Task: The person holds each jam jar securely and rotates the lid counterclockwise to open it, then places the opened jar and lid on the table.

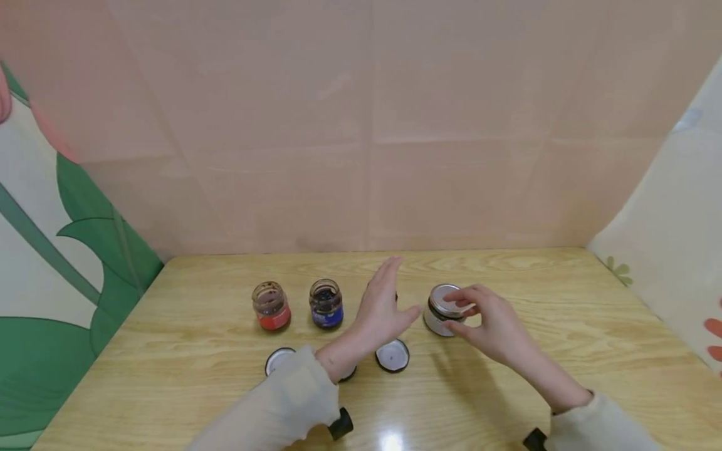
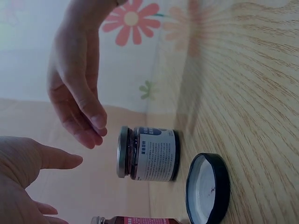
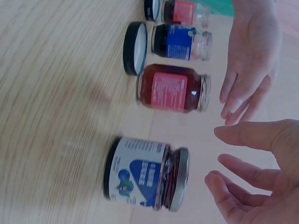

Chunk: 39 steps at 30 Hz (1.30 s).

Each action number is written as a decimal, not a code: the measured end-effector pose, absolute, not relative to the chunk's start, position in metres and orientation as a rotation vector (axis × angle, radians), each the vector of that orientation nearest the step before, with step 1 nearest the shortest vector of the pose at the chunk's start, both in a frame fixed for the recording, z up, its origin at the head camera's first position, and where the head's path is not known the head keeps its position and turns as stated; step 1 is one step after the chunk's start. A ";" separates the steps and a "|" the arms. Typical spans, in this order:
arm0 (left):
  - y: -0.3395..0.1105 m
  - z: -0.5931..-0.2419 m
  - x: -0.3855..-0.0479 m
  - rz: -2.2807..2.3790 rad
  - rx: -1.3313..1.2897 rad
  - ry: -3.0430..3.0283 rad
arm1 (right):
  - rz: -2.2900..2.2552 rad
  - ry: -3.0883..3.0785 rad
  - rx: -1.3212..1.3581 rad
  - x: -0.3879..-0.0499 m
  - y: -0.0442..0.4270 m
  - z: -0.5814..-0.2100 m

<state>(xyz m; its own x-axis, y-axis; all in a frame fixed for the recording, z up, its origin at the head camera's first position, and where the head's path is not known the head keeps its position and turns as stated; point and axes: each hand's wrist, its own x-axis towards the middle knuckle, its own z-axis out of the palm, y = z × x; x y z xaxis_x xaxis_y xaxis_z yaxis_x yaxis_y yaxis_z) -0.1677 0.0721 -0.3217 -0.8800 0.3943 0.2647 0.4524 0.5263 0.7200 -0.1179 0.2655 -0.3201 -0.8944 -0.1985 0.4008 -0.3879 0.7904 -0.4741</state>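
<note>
A glass jar with a white and blue label [image 1: 437, 324] stands upright on the table, its silver lid on top. My right hand [image 1: 493, 326] hovers beside and above it, fingers loosely bent. In the right wrist view a gap shows between those fingertips [image 3: 224, 161] and the lidded jar [image 3: 138, 173]. Left of this jar, my left hand [image 1: 376, 313] is raised with straight fingers and thumb spread, holding nothing. Behind it, mostly hidden in the head view, is an uncovered jar with a red label [image 3: 169, 89].
Two more uncovered jars, one red-labelled [image 1: 272, 307] and one blue-labelled [image 1: 326, 305], stand at the left. In front of the jars lie upturned lids: one near the middle [image 1: 393, 356], one at left [image 1: 277, 359] and one mostly behind my left wrist. A beige backdrop [image 1: 366, 156] rises behind the wooden table.
</note>
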 end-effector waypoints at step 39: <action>0.124 -0.354 -0.171 -1.359 -0.702 -2.838 | 0.763 -2.637 0.311 -0.120 0.298 -0.333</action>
<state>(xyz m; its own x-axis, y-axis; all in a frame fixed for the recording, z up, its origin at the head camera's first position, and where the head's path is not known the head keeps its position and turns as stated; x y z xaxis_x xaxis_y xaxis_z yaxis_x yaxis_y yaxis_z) -0.1713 0.1243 -0.3537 -0.9021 0.4172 0.1106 0.3477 0.5505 0.7590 -0.1205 0.2978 -0.3333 -0.9045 -0.1053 0.4132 -0.3097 0.8283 -0.4668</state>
